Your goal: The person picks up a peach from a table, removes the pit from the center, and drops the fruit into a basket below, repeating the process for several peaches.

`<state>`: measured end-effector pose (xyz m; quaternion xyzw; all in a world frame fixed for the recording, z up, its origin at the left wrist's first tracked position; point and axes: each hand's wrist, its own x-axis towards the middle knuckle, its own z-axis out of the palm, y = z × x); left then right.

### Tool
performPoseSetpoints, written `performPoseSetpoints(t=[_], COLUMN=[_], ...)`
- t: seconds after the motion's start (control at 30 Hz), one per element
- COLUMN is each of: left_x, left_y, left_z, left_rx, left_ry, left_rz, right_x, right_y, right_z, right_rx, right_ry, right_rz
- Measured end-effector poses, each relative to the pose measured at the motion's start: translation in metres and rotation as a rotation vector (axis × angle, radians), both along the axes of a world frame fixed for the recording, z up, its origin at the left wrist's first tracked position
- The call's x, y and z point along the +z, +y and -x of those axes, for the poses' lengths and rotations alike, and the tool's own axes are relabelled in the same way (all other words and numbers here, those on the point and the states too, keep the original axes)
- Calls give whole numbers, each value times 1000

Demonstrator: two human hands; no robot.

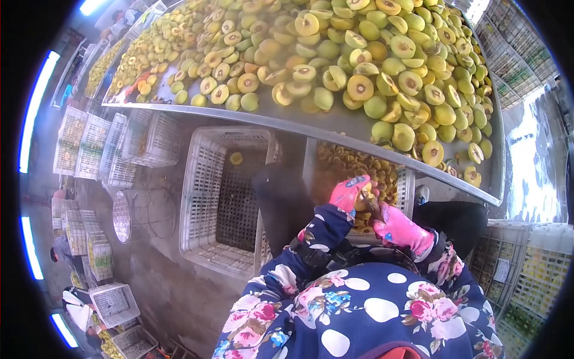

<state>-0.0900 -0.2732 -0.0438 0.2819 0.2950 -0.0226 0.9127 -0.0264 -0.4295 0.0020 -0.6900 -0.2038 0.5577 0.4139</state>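
My left hand (348,194), in a pink glove, is closed around a yellowish stone-fruit half (363,196). My right hand (404,230), gloved in pink too, grips a small dark hand tool (374,207); its tip meets the fruit, and its exact kind is hard to make out. Both hands are close together in front of my body. Beneath them a crate (406,190) holds many browned fruit pieces (359,160). Just beyond, a metal table (281,124) is heaped with halved green-yellow stone fruits (359,88), many with the pit or its hollow showing.
A white plastic crate (197,197) with one fruit piece inside stands left of my legs. More stacked crates (84,143) are at the far left, near a round metal-framed stand (122,216). Filled crates (532,263) stand at my right. Other people (78,305) are at the left.
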Motion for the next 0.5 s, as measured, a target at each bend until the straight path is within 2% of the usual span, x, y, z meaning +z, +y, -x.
performPoseSetpoints(t=[0.07, 0.13, 0.17, 0.2, 0.27, 0.33, 0.43, 0.5], left_x=[-15, -3, 1, 1, -1, -5, -4, -4], left_y=[-9, -18, -21, -23, -26, -24, -21, -20], left_z=[-1, -5, -7, -9, -11, -8, -7, -6], left_rx=[127, 266, 333, 361, 414, 351, 269, 216], left_ry=[-85, -11, 28, 36, 54, 111, 109, 88], left_rz=[-78, -301, -413, -379, -316, -360, -414, -422], right_x=[0, -5, -11, -17, -22, -16, -3, 2], right_y=[2, 3, 3, 4, 3, 5, 3, 5], right_z=[-4, -5, -4, -2, -1, 0, -2, -1], right_rx=[18, 48, 95, 141, 152, 79, -49, 12], right_ry=[-14, -117, -246, -373, -351, -53, 417, 351], right_rz=[54, 34, -102, -238, -238, 36, 59, 90])
